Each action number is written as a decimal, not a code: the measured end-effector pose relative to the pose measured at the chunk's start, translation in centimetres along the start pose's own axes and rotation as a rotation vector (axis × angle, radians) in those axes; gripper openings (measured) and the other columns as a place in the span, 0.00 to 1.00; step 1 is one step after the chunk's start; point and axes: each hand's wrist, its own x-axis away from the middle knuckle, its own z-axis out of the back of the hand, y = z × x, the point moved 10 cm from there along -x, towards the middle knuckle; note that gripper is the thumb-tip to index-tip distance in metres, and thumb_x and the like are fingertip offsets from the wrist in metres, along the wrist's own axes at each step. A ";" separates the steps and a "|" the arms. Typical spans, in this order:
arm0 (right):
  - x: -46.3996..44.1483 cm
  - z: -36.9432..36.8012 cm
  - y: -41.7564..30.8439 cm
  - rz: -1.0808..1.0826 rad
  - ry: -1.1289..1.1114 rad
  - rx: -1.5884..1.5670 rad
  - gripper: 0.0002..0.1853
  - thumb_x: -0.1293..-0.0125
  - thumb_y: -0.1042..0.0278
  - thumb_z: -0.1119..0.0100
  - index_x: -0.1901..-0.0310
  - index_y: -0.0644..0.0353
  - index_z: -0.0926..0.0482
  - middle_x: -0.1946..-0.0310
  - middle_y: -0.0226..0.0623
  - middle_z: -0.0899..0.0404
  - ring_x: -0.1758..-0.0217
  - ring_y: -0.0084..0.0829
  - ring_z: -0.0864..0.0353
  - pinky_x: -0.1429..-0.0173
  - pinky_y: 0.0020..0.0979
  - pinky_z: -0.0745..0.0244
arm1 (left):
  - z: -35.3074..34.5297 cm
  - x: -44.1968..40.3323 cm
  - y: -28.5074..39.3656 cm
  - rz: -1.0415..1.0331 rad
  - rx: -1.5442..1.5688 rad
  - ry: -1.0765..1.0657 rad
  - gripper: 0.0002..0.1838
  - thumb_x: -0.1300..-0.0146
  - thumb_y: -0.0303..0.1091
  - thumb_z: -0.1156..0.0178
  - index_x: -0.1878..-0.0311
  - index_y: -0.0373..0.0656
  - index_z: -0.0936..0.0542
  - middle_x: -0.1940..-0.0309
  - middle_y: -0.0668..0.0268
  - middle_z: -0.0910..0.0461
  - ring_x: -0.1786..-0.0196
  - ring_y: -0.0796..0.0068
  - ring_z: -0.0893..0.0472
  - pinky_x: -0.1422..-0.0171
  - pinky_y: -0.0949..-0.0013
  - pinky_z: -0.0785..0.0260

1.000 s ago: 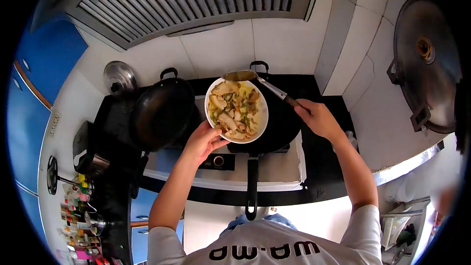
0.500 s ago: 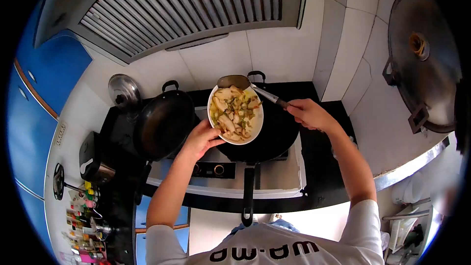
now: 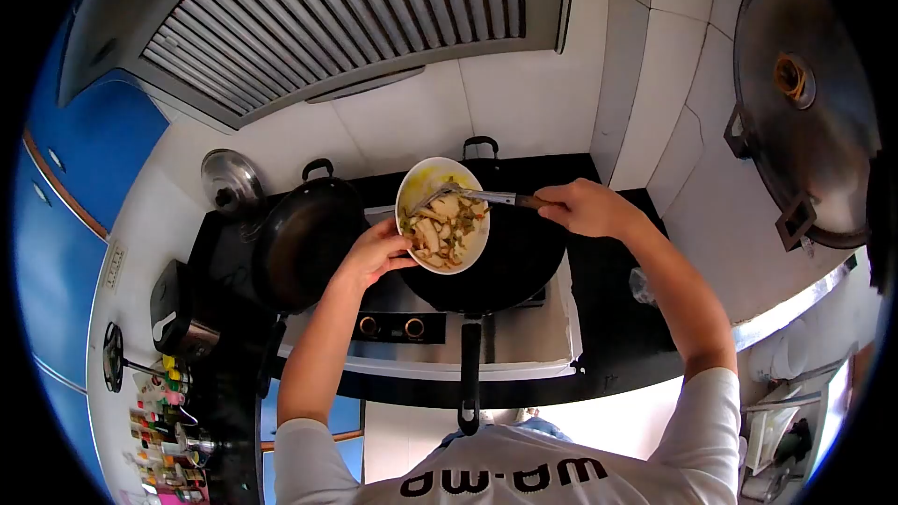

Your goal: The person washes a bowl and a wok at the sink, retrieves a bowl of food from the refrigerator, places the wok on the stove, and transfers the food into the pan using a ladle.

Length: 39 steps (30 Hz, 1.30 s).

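My left hand [image 3: 372, 255] grips the lower left rim of a white bowl [image 3: 479, 245], which is tilted above the black wok [image 3: 524, 257]. Inside are pale sliced pieces of food with green bits [image 3: 441, 229], gathered toward the bowl's near side. My right hand [image 3: 585, 209] is closed round the handle of a metal spatula [image 3: 491, 196]. Its blade is in the bowl, touching the food and partly hidden by it. The wok sits on the stove, its long handle [image 3: 470, 365] pointing toward me; the bowl covers part of its left side.
A second dark pan [image 3: 304, 248] stands left, near a metal lid [image 3: 231, 182]. The range hood [image 3: 346, 19] hangs overhead. A large lid [image 3: 800, 131] is on the right wall. Bottles [image 3: 164, 440] crowd the lower left. Stove knobs [image 3: 391, 326] face me.
The spatula's blade has gone from the bowl's far rim down into the food. The food has shifted toward the near side, baring the bowl's far inner wall. Both hands keep their grips.
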 end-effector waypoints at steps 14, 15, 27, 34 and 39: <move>2.8 1.5 -1.3 0.172 0.209 0.363 0.08 0.42 0.64 0.43 0.61 0.54 0.25 0.79 0.38 0.25 0.73 0.43 0.24 0.71 0.41 0.31 | 0.6 -1.3 0.1 0.052 -0.051 0.011 0.20 0.45 0.24 0.46 0.47 0.34 0.31 0.53 0.56 0.25 0.52 0.63 0.21 0.46 0.56 0.27; 3.0 1.6 -1.2 0.171 0.210 0.361 0.08 0.42 0.64 0.43 0.61 0.54 0.25 0.79 0.38 0.25 0.73 0.43 0.24 0.71 0.41 0.31 | 0.7 -1.3 0.1 0.053 -0.052 0.011 0.20 0.45 0.24 0.46 0.47 0.34 0.31 0.53 0.56 0.25 0.52 0.63 0.21 0.46 0.56 0.27; 1.8 -1.3 1.5 0.004 0.379 0.109 0.11 0.40 0.66 0.47 0.56 0.58 0.28 0.71 0.43 0.22 0.67 0.47 0.22 0.64 0.45 0.28 | 0.4 -0.8 1.6 0.031 -0.161 0.045 0.21 0.43 0.25 0.46 0.45 0.40 0.31 0.51 0.62 0.26 0.49 0.67 0.24 0.46 0.58 0.27; 2.0 -3.9 -1.7 -0.015 0.444 0.265 0.18 0.41 0.69 0.46 0.48 0.59 0.31 0.71 0.42 0.24 0.72 0.44 0.22 0.69 0.39 0.25 | 0.0 -0.7 1.9 0.018 -0.068 0.010 0.18 0.42 0.29 0.45 0.48 0.37 0.30 0.53 0.59 0.25 0.50 0.65 0.23 0.45 0.57 0.28; 2.5 -4.3 -2.2 0.011 0.493 0.254 0.19 0.41 0.70 0.46 0.47 0.59 0.31 0.71 0.41 0.25 0.72 0.43 0.22 0.71 0.38 0.25 | -0.4 -0.3 3.1 -0.006 0.025 -0.039 0.19 0.43 0.30 0.45 0.47 0.37 0.31 0.53 0.58 0.25 0.50 0.64 0.23 0.43 0.54 0.30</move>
